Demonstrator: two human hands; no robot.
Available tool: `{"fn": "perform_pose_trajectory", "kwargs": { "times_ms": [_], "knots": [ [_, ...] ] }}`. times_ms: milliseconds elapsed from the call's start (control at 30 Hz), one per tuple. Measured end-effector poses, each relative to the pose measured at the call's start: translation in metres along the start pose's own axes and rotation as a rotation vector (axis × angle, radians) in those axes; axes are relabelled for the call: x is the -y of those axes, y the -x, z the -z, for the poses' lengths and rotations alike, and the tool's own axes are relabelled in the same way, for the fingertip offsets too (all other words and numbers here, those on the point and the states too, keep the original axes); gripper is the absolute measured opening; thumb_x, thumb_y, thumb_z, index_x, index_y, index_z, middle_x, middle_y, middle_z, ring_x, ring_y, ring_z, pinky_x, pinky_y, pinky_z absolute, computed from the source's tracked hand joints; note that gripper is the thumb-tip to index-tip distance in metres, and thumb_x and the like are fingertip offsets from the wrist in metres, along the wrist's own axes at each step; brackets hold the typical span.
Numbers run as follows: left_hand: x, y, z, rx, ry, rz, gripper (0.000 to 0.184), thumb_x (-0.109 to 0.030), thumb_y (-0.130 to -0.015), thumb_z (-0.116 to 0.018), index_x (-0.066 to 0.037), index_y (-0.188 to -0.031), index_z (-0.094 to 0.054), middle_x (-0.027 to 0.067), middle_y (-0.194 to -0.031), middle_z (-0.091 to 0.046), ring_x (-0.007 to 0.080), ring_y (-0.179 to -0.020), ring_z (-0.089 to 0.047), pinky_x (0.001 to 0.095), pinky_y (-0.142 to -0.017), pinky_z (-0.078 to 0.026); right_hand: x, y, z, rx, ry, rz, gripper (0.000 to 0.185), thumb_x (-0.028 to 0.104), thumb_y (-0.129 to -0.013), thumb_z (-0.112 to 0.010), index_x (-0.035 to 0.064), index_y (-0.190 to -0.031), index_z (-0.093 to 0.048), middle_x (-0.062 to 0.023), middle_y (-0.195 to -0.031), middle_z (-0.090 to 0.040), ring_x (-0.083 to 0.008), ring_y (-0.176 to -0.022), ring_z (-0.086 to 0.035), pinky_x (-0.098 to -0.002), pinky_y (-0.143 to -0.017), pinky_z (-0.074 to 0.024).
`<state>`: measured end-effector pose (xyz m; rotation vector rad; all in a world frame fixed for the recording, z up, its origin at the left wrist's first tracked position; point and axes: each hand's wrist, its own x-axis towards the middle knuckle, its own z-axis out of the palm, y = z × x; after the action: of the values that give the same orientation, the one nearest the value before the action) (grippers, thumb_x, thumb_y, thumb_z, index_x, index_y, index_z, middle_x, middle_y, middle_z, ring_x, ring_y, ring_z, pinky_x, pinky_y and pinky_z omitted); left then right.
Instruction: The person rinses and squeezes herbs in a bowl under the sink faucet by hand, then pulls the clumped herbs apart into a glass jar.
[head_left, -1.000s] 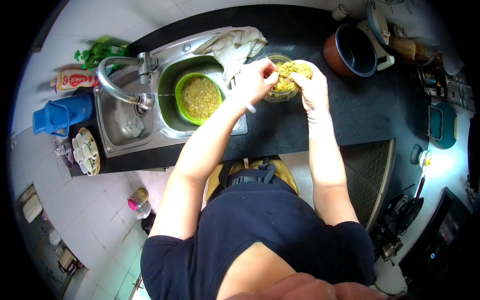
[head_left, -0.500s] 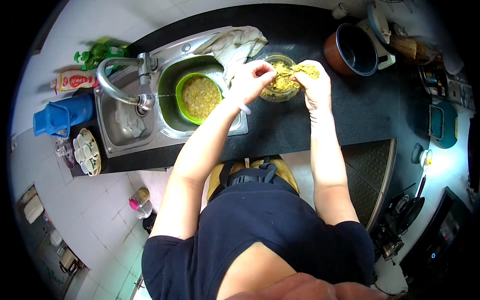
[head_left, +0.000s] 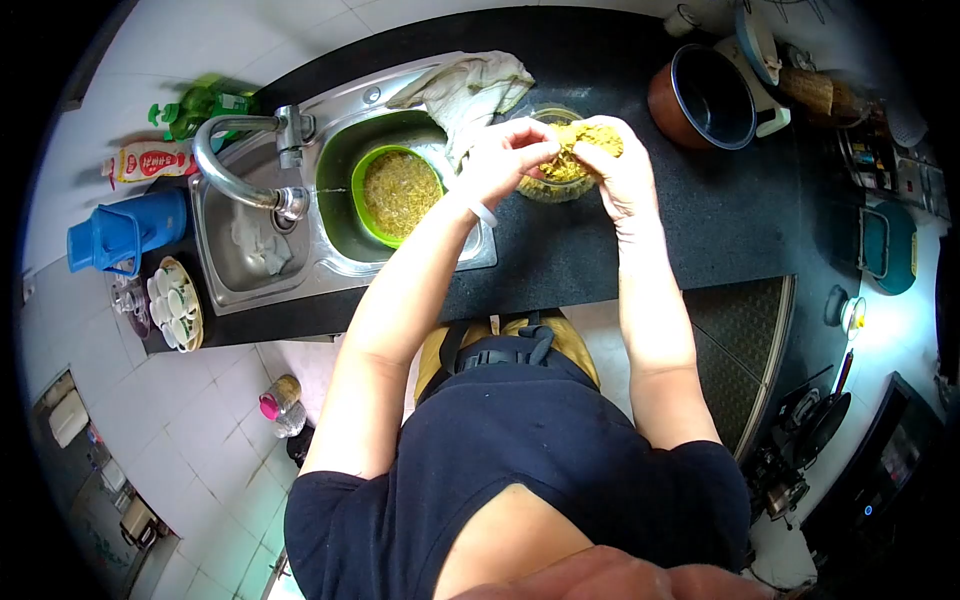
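Over a clear glass bowl (head_left: 560, 190) on the black counter, my right hand (head_left: 628, 178) grips a clump of yellow-green shredded vegetable (head_left: 600, 137). The clump looks damp and pressed together, with my thumb on its near side. My left hand (head_left: 505, 160) is closed in a pinch at the bowl's left side, close to the clump; whatever lies between its fingertips is too small to make out. More yellow shreds show inside the bowl, partly hidden by my hands. A green basin (head_left: 360, 215) in the right-hand sink holds similar shreds in liquid.
The steel double sink (head_left: 225, 290) with its curved faucet (head_left: 205, 150) lies to the left. A damp cloth (head_left: 480, 90) drapes over its back corner. At the right stand a brown pot (head_left: 672, 105) and other kitchenware. A tray of small cups (head_left: 172, 305) and a blue jug (head_left: 135, 230) sit far left.
The clump in my right hand has shifted slightly left over the bowl and looks more compact. My left fingertips have moved a little to the right.
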<state>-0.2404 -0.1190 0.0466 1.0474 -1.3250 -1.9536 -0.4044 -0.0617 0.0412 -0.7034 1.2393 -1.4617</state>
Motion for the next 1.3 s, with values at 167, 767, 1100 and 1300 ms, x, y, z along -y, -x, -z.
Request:
{"fn": "perform_pose_trajectory", "kwargs": {
  "times_ms": [167, 767, 1100, 1300],
  "knots": [
    [0.006, -0.001, 0.005, -0.044, 0.002, -0.006, 0.010, -0.012, -0.082, -0.064, -0.005, -0.089, -0.064, 0.0013, -0.080, -0.063, 0.0090, -0.074, -0.058, 0.0236, -0.063, -0.050, 0.003, 0.000, 0.006, -0.033, 0.031, 0.020, 0.026, -0.004, -0.074, -0.066, 0.0027, -0.097, -0.058, -0.0046, -0.085, -0.061, -0.0112, -0.074, -0.060, -0.0233, -0.068, -0.0501],
    [0.013, -0.008, -0.007, -0.183, -0.252, -0.292, 0.014, -0.010, -0.075, -0.067, -0.003, -0.086, -0.061, 0.0014, -0.072, -0.061, 0.0082, -0.064, -0.055, 0.0225, -0.062, -0.047, 0.011, 0.001, -0.001, -0.072, 0.121, 0.037, 0.020, -0.001, -0.073, -0.068, 0.0009, -0.092, -0.060, -0.0046, -0.081, -0.063, -0.0097, -0.071, -0.060, -0.0222, -0.064, -0.0493],
    [0.007, -0.006, -0.003, -0.125, -0.518, -0.298, 0.011, -0.008, -0.075, -0.065, -0.003, -0.085, -0.062, 0.0046, -0.075, -0.062, 0.0104, -0.067, -0.058, 0.0240, -0.065, -0.048, 0.011, 0.001, 0.001, -0.062, 0.263, 0.057, 0.019, 0.001, -0.072, -0.068, 0.0025, -0.089, -0.061, -0.0031, -0.081, -0.062, -0.0097, -0.073, -0.059, -0.0229, -0.067, -0.0484],
    [-0.002, -0.001, -0.008, -0.118, -0.584, -0.233, 0.010, -0.012, -0.076, -0.067, -0.004, -0.082, -0.064, 0.0045, -0.072, -0.064, 0.0116, -0.065, -0.059, 0.0249, -0.064, -0.049, 0.006, 0.002, 0.000, -0.069, 0.388, 0.088, 0.018, 0.001, -0.071, -0.066, 0.0031, -0.088, -0.061, -0.0028, -0.080, -0.062, -0.0094, -0.074, -0.058, -0.0237, -0.068, -0.0479]
  ]
}}
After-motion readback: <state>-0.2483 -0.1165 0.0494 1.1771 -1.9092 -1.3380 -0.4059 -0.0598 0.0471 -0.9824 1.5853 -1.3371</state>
